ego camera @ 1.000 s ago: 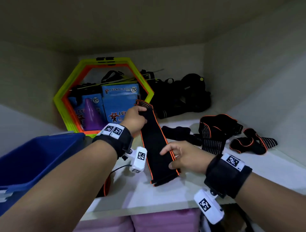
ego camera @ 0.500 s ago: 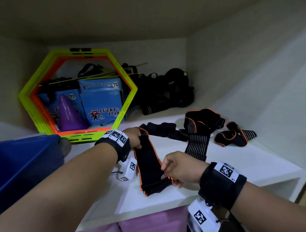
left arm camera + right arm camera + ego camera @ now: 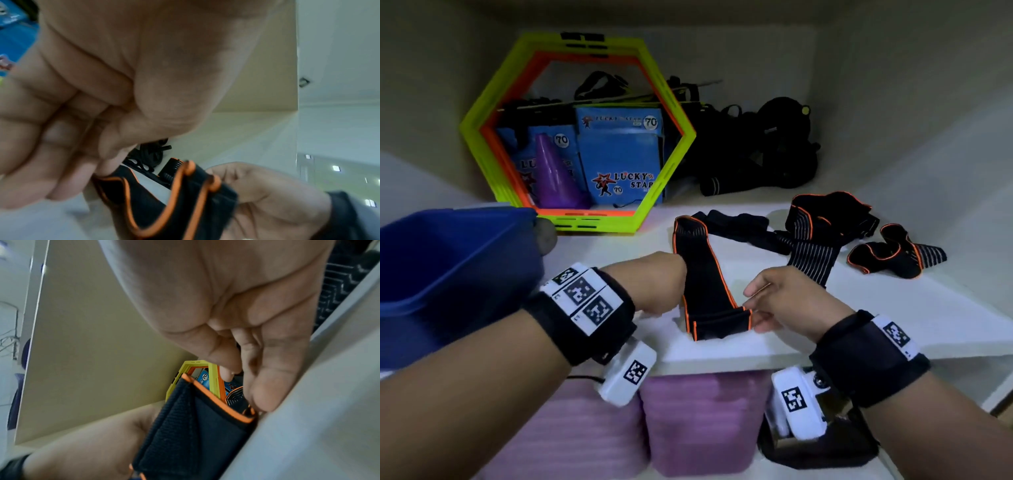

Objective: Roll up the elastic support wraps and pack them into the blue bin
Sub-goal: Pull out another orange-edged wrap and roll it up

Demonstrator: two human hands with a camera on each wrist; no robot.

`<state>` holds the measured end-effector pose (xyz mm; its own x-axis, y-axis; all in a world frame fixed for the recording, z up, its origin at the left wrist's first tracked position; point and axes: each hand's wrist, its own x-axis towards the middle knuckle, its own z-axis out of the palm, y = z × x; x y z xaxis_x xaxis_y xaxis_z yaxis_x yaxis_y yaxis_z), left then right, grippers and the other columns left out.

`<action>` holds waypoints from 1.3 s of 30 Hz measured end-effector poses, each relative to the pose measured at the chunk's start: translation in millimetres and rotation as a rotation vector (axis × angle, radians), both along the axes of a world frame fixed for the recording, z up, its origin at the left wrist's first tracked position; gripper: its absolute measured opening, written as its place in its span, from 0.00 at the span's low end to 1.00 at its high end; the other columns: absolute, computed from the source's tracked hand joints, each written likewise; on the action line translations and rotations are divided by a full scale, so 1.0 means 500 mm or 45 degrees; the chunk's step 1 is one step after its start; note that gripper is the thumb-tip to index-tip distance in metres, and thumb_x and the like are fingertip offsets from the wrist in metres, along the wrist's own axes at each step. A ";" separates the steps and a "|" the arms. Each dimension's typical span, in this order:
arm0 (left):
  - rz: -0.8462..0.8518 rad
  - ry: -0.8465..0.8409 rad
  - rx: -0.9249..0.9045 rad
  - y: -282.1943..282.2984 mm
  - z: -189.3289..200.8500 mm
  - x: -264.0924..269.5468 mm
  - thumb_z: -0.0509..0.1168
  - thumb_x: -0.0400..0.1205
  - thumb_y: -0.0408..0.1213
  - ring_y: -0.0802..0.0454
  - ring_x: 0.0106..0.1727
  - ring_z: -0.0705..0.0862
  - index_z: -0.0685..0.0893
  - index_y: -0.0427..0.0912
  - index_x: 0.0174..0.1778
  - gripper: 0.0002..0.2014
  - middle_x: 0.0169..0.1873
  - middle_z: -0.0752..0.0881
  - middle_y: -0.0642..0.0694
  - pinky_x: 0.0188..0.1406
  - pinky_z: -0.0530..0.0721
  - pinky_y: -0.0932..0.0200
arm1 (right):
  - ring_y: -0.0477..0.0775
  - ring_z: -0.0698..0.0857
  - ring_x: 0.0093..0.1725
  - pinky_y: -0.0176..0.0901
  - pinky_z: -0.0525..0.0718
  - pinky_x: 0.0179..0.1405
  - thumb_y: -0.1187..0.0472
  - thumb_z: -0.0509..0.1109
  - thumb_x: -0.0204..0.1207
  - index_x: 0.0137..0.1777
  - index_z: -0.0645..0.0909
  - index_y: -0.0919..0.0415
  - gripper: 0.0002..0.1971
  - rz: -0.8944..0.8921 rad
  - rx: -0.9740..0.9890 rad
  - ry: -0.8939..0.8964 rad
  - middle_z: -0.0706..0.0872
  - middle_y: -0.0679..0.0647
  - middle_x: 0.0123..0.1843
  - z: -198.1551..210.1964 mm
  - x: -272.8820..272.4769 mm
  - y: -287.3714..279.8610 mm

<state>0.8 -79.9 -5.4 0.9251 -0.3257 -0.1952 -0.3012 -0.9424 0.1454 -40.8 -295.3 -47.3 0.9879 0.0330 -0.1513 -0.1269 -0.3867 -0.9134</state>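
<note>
The black, orange-edged support wrap (image 3: 703, 277) lies lengthwise on the white shelf (image 3: 914, 318), its near end folded over. The right hand (image 3: 787, 301) pinches that fold; the left hand (image 3: 654, 284) grips the wrap's left edge. To roll well, keep the edges aligned and the turns tight. The left fingertips are hidden behind the wrist; the blue bin (image 3: 458, 260) is cut off at left.

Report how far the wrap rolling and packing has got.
Done: nothing visibly packed; the part of the blue bin in view shows no wraps. In hand: the left hand and right hand hold one orange-edged wrap, its near end just folded over on the shelf. Left: finishing this roll, then the loose wraps and the small pair further right.
</note>
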 end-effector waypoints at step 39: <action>0.280 -0.272 -1.188 0.043 -0.163 -0.144 0.74 0.81 0.40 0.60 0.32 0.85 0.83 0.50 0.50 0.07 0.32 0.91 0.45 0.36 0.77 0.68 | 0.44 0.83 0.35 0.37 0.74 0.34 0.49 0.73 0.79 0.37 0.84 0.54 0.12 -0.082 -0.482 -0.515 0.85 0.47 0.32 -0.062 -0.093 0.063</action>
<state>-70.9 -58.4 -87.1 0.9695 -0.0806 0.2313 -0.2392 -0.5147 0.8233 -87.2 -263.6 -78.4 0.9680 -0.0127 0.2506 0.1703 -0.7002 -0.6933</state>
